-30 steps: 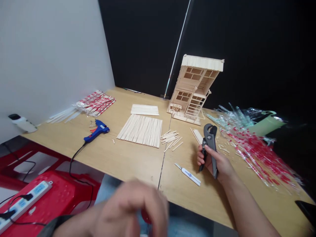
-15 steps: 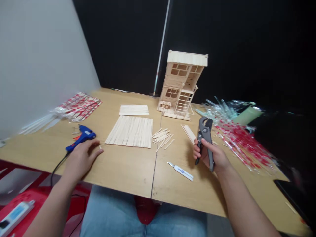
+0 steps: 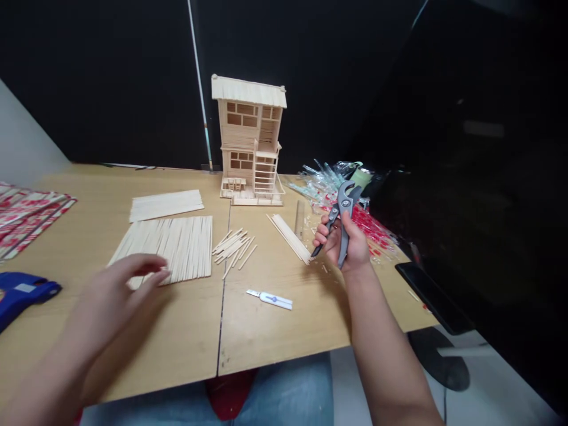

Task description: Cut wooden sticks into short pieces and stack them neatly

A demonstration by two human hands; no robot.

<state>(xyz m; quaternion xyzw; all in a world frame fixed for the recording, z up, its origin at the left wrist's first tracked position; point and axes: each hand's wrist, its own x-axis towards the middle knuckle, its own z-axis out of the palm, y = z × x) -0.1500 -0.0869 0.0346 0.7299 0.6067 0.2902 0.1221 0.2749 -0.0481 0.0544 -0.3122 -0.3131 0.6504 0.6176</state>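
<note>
My right hand (image 3: 346, 239) is wrapped round the handles of a grey cutter (image 3: 345, 204), held above the table with its hooked jaw upward. My left hand (image 3: 115, 296) hovers at the near edge of a wide panel of flat wooden sticks (image 3: 177, 245); its thumb and fingertips are brought close together, and anything between them is too small to make out. Short cut sticks (image 3: 233, 245) lie in a loose pile between the hands. Near them is a white craft knife (image 3: 275, 300) with its blade out. Long sticks (image 3: 290, 238) lie beside my right hand.
A two-storey stick house (image 3: 251, 142) stands at the back. A smaller stick panel (image 3: 166, 205) lies behind the wide one. At the left are a blue glue gun (image 3: 26, 296) and red-patterned packs (image 3: 31, 216); at the right, plastic-wrapped bundles (image 3: 377, 228) and a black phone-like slab (image 3: 435, 296).
The view has swung to the right. My left hand has left the spot beside the glue gun and moved right to the wide panel. My right hand still holds the cutter.
</note>
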